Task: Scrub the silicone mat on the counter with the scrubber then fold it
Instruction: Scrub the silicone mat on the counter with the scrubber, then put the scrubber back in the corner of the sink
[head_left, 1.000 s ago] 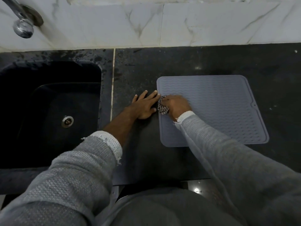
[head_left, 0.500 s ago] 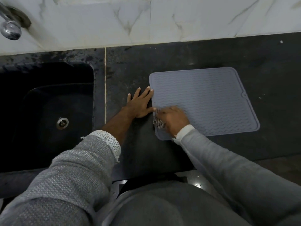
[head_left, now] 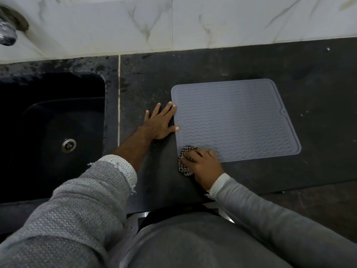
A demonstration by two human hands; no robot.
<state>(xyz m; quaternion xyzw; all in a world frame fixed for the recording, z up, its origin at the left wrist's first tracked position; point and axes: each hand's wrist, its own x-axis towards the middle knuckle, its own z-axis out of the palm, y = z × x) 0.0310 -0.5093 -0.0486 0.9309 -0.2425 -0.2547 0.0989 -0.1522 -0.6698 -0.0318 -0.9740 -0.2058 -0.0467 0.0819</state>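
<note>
The grey silicone mat [head_left: 235,120] lies flat and unfolded on the black stone counter [head_left: 231,62], wavy ridges facing up, to the right of the sink. The right hand [head_left: 202,167] covers the mat's near-left corner; its fingers curl over a black-and-white checked scrubber [head_left: 183,163], which sits on that corner and overhangs the mat's edge. The left hand [head_left: 160,122] lies flat on the counter with fingers spread and straight, holding nothing; its thumb and forefinger tips touch the mat's left edge. A black sink [head_left: 58,117] with a metal drain [head_left: 69,145] is recessed at the left. White marble wall tiles [head_left: 193,20] run behind the counter, and a chrome tap [head_left: 7,33] projects at the upper left.
</note>
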